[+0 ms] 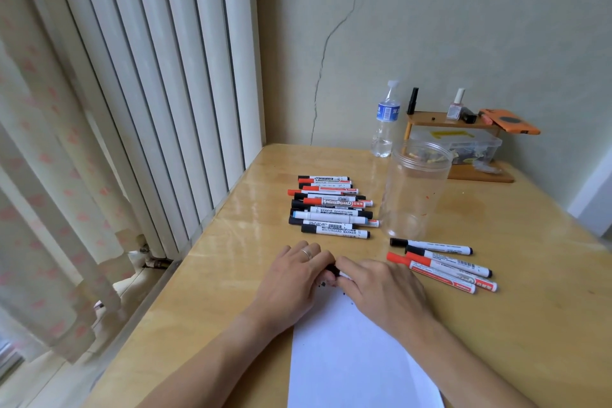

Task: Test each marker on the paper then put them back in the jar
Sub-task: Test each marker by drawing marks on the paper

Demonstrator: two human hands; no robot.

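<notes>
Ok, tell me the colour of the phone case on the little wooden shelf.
Orange, with a dark round patch; the phone case shows in the head view.

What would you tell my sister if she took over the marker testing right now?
Left hand and right hand both pinch one black marker over the top of the paper.
Jar stands empty.
Big marker pile lies left of the jar; four markers lie in front of it.
A few ink marks show on the paper.
Left: test the rest, jar them all.

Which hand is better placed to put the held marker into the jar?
Probably the right hand: the jar stands on its side, beyond it. The left hand would need to cross over. Both hands grip the black marker now.
</notes>
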